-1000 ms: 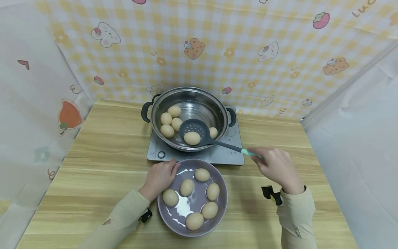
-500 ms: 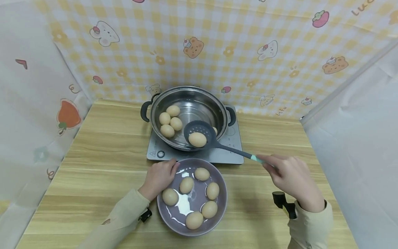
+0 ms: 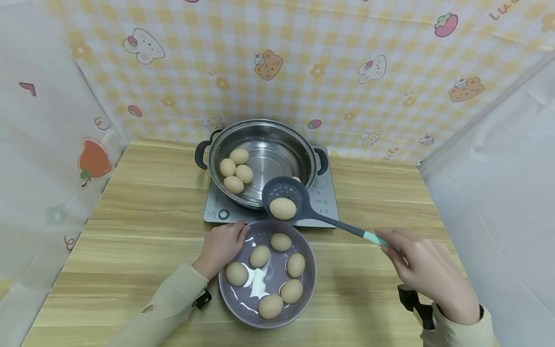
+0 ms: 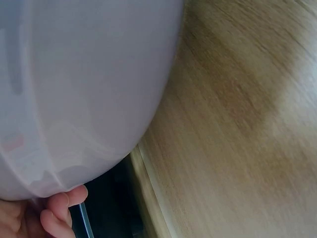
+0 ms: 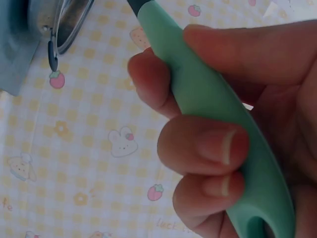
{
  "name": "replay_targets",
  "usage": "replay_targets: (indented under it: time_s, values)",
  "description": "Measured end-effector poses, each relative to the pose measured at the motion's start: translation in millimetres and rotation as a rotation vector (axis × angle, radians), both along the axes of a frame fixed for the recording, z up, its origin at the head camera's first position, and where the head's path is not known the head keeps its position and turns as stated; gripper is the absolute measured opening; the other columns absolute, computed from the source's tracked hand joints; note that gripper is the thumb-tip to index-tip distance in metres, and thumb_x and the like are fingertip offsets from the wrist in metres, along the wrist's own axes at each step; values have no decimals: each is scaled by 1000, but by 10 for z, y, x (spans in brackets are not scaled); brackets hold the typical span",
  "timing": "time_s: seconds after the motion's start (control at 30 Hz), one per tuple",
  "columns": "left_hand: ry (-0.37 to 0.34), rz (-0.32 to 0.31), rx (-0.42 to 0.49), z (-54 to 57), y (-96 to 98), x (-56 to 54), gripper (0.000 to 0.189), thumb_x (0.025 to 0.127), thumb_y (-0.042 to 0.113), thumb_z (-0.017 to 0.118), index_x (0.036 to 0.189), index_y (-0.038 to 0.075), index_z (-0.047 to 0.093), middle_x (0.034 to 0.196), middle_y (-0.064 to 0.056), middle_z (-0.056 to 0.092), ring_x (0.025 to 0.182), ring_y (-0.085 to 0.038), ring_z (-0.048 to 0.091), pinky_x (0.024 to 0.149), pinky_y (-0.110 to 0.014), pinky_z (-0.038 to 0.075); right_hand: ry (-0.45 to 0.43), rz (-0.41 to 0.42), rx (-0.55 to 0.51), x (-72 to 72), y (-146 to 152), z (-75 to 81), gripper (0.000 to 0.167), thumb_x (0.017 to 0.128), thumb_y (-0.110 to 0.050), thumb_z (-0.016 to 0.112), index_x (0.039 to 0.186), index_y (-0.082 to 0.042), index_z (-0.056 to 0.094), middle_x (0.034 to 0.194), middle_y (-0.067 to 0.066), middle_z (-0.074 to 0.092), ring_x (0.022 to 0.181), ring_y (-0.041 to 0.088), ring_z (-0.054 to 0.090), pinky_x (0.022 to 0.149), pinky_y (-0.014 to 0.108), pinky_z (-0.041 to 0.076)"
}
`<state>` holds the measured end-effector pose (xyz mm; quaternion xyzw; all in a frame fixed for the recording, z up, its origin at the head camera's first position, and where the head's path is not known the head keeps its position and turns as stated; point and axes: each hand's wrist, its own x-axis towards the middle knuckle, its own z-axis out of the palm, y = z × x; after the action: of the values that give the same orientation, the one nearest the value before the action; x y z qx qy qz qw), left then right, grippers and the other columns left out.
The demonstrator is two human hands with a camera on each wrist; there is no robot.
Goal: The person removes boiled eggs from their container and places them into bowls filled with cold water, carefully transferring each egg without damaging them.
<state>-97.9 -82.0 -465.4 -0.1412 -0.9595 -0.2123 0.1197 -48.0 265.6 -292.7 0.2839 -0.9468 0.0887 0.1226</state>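
Grey perforated skimmer (image 3: 288,185), its mint handle (image 5: 213,94) gripped by the right hand's (image 3: 427,265) fingers, has shifted over the near edge of the steel pot (image 3: 282,154), evidently transferring one egg (image 3: 283,208) toward the purple plate (image 3: 277,281) the left hand (image 3: 222,245) grips.

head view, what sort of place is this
Likely a small kitchen-style cooking station, perhaps staged: a steel pot with eggs in it sits on a flat hotplate, atop a wood-grain table, with a yellow checked covering behind.
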Motion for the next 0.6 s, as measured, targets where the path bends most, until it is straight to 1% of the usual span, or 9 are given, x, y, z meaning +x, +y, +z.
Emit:
replay_targets:
  time_s: [0.03,0.1,0.13,0.2,0.27,0.37,0.4,0.5,0.6]
  values:
    - [1,-1,0,-3,-1,-1,22,88,24,57,70,13,51,53,-5,53,47,-31,53,39,-38,32,-3,8,-2,10,13,-6,26,75,-6,67,100,-11,66,68,-15,46,49,-8,26,40,11,18]
    - [5,-3,1,-6,-2,-2,23,88,23,57,69,13,51,53,-5,53,47,-31,53,39,-38,32,-4,30,-9,27,39,-25,17,85,-17,61,100,-10,66,68,-16,44,49,-9,25,40,9,18]
    - [7,-4,2,-8,-2,-3,22,88,23,57,69,13,51,53,-5,53,46,-31,53,39,-38,32,-10,38,-15,37,50,-35,19,89,-23,57,99,-10,66,68,-17,43,50,-9,25,41,9,18]
    - [10,-5,5,-10,-1,-4,22,88,23,57,69,13,50,53,-5,53,46,-31,53,39,-37,32,-22,52,-28,56,69,-59,30,94,-34,47,99,-11,66,68,-18,42,49,-10,24,41,9,18]
    - [12,-6,11,-6,-1,-3,23,88,23,57,69,13,51,53,-5,53,46,-31,54,39,-38,32,-31,59,-35,77,83,-87,34,94,-39,44,97,-13,66,68,-19,41,49,-10,24,42,8,18]
    - [3,-7,15,0,-1,-4,23,88,23,57,68,13,50,53,-4,53,46,-31,53,39,-38,33,-47,55,-42,112,97,-129,14,87,-26,60,95,-16,65,69,-20,41,49,-11,24,42,8,18]
    - [-1,-7,14,3,-3,-5,23,88,23,57,68,14,50,53,-4,53,46,-31,53,39,-38,33,-51,49,-42,122,99,-144,13,82,-20,65,95,-17,65,69,-21,42,49,-11,24,42,8,19]
    - [-18,-8,10,14,-6,-9,24,89,23,57,68,14,49,52,-4,51,47,-30,53,40,-37,32,-73,19,-40,151,100,-182,30,68,-7,73,93,-20,64,69,-21,43,48,-11,25,42,10,20]
    - [-26,-8,8,26,-8,-10,25,89,23,57,68,14,49,52,-4,51,47,-30,53,40,-37,32,-105,-17,-32,167,96,-219,36,62,-4,76,90,-23,63,67,-22,43,47,-10,25,41,13,21]
